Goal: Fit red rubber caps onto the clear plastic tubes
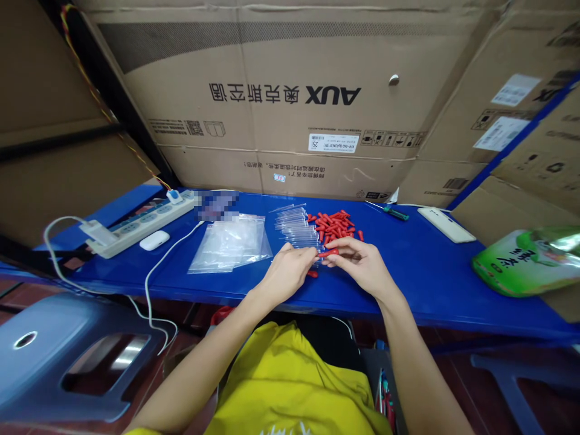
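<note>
My left hand [290,270] is closed, its fingertips pinched together at the narrow end of a red rubber dropper bulb [330,253]. Whatever those fingers hold is hidden. From the other side, my right hand [365,266] grips the same bulb between thumb and fingers. Just beyond the hands, thin clear dropper tubes [294,225] lie side by side in a loose row. Right of them is a heap of red dropper bulbs [336,227]. A single red bulb [312,274] lies on the table by my left hand, partly covered.
Clear zip bags [233,244] lie left of the tubes on the blue table [408,266]. Further left are a white earphone case [154,240] and a power strip [145,220] with cables. A screwdriver [394,212], a phone [446,225] and a green packet [521,263] lie right. Cardboard [281,139] stands behind.
</note>
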### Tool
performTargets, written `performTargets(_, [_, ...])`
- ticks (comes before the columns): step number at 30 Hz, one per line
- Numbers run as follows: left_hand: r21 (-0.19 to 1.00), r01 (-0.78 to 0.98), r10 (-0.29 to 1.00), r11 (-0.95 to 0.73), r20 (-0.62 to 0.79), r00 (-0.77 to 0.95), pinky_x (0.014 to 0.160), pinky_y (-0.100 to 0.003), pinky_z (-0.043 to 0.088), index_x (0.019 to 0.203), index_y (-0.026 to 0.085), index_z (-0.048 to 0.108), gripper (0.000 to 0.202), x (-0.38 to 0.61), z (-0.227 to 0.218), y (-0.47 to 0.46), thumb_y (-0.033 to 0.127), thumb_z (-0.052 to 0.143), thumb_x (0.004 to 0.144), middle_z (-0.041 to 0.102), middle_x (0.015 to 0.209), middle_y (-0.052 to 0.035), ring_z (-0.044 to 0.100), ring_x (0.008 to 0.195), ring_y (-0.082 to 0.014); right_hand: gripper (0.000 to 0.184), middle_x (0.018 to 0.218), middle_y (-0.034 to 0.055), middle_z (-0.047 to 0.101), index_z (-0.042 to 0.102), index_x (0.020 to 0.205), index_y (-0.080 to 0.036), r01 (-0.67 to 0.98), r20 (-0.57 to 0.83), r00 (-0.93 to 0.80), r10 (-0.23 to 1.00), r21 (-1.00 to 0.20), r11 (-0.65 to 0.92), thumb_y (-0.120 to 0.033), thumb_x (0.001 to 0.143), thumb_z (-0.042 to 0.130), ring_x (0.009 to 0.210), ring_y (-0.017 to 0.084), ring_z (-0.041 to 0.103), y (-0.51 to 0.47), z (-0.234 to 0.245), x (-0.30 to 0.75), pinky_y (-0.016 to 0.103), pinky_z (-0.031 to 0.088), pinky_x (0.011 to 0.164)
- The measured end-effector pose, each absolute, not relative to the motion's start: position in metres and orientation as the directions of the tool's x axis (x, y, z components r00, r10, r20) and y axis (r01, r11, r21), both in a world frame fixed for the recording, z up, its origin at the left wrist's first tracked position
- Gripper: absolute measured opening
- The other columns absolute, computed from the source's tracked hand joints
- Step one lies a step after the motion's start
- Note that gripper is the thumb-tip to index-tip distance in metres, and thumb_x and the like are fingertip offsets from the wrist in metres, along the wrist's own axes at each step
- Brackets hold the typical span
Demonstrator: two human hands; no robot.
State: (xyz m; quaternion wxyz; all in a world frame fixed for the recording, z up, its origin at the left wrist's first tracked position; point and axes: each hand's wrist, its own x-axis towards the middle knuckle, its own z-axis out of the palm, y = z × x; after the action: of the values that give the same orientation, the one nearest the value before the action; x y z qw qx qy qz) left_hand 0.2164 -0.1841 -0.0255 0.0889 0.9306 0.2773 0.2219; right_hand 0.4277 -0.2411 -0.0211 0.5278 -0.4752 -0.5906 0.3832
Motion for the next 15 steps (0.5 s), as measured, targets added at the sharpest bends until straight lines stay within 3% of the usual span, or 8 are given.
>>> performTargets(5, [0.300,0.448,0.534,-0.842,0.346,0.771,0.079,-0.033,0.033,0.090,0.020,0.053,0.030,0.216,-0.025,-0.183,0.026,0.035,0.113,0.075,0.089,-0.0029,0.065,0.075,-0.0178,0.020,0.092,0.0046,0.084,0.085,0.093,-0.025,0.323,0.341,0.027,0.940,-0.893,0.315,-0.041,0.082,0.086,0.085,0.027,0.081,-0.242,-0.021,0.438,0.041,0.067,0.084])
performTargets(15, [0.310,0.413,0.503,-0.857,0.324,0.801,0.078,-0.034,0.031,0.090,0.019,0.055,0.029,0.217,-0.025,-0.183,0.021,0.036,0.111,0.075,0.088,-0.0020,0.063,0.073,-0.0160,0.020,0.086,0.0057,0.084,0.085,0.090,-0.024,0.296,0.310,-0.042,0.950,-0.904,0.309,-0.043,0.084,0.084,0.080,0.027,0.081,-0.245,-0.021,0.440,0.039,0.068,0.079])
